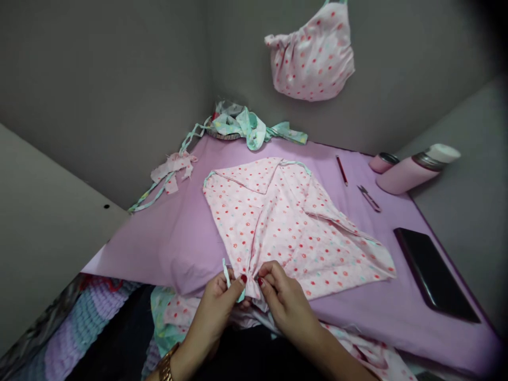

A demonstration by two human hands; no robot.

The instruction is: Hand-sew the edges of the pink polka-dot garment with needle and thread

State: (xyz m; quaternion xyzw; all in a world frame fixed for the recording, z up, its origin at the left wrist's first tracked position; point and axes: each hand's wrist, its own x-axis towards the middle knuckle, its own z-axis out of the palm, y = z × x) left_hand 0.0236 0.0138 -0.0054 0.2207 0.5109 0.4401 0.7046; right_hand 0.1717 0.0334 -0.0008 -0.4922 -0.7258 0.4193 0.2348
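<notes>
Cloth (pixel 286 227) aslant, gathered corner (pixel 253 288) nearward

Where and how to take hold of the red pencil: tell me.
Pinch the red pencil mid-shaft, probably best from above with the right hand, being on that side: slim, it lies flat on the lilac cloth, with bare cloth along both long edges.

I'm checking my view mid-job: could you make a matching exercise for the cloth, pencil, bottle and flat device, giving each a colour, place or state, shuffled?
1. Pink dotted cloth
2. Pencil
3. Bottle
4. Flat device

A. Pink, with a white cap
B. Black, right of the cloth
C. Gathered at its near edge, between left hand and right hand
D. Dark red

Pairs: 1-C, 2-D, 3-A, 4-B
</notes>
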